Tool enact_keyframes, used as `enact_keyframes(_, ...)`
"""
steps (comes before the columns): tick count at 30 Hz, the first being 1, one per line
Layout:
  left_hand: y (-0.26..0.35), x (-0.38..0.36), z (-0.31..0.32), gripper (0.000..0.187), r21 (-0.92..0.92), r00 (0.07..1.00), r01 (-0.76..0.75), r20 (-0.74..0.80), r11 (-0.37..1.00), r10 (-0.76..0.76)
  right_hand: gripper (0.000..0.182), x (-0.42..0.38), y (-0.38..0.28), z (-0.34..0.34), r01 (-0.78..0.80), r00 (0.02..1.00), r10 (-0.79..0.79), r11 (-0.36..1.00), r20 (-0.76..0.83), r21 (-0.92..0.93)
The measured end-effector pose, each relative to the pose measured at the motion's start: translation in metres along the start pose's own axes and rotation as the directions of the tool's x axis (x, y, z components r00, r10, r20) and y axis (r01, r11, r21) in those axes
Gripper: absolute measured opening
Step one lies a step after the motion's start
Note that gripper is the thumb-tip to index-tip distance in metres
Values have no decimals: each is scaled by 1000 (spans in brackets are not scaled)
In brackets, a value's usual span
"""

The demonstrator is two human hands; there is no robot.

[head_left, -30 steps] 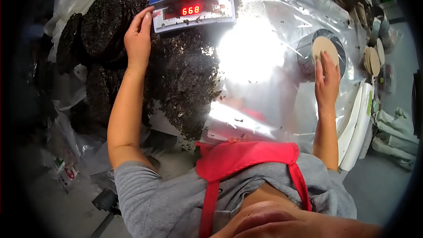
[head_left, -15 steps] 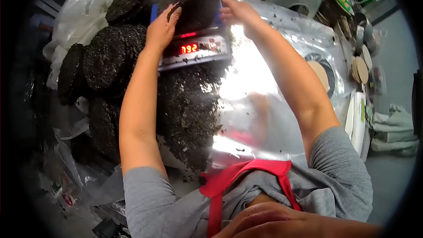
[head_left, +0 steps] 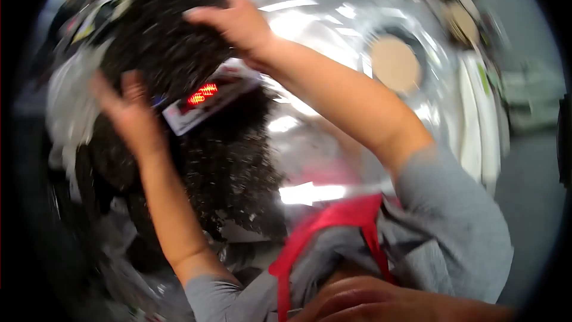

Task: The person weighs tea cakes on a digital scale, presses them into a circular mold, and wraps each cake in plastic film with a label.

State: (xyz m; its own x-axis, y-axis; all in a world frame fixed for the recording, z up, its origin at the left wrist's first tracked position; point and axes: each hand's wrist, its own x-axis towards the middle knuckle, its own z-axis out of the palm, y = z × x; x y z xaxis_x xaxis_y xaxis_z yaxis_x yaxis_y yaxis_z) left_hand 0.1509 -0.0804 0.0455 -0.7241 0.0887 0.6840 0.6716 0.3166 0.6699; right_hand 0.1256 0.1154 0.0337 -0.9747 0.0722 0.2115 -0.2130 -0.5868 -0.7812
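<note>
Smeared by motion, a dark, flaky round cake (head_left: 170, 30), which looks like dried seaweed, sits over the scale (head_left: 208, 98) with its red lit digits. My left hand (head_left: 134, 116) is at the left of the cake, thumb and fingers spread apart. On the right side is my right hand (head_left: 241, 27), its thumb stretched over the cake's edge and its fingers apart. Whether either palm presses on the cake is hard to tell. Dark loose flakes (head_left: 235, 167) lie below the scale.
More dark round cakes (head_left: 113, 155) are stacked at the left beside a clear plastic bag (head_left: 77, 95). Shiny plastic sheeting (head_left: 333, 30) covers the surface to the right, with a tan disc (head_left: 395, 64) on it. A long white object (head_left: 471, 119) stands at the right edge.
The view has shifted and tilted, so the scale appears lower and further left. My left hand has moved left from the cake's near edge, its fingers now spread. The digits are now blurred.
</note>
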Motion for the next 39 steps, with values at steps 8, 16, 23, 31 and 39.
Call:
enact_keyframes(8,92,-83,151,69,-338,701,701,490,628,-518,67,-192,-153,-158,-270,933,-83,479,-349,-835)
enact_keyframes(16,100,-95,298,70,289,831,-143,554,947,-43,58,-199,-173,-302,-446,879,-190,1,-438,-895)
enact_keyframes(23,105,-59,327,115,216,367,-487,930,846,-26,58,-190,-200,-309,-167,980,-140,-195,-141,-966)
enact_keyframes(31,102,-72,373,100,241,58,-664,961,708,-272,82,-156,-174,-293,66,852,490,-449,-184,-891)
enact_keyframes(39,93,-120,380,51,237,188,-628,970,741,-152,72,-172,-153,-305,181,841,536,-413,-78,-893)
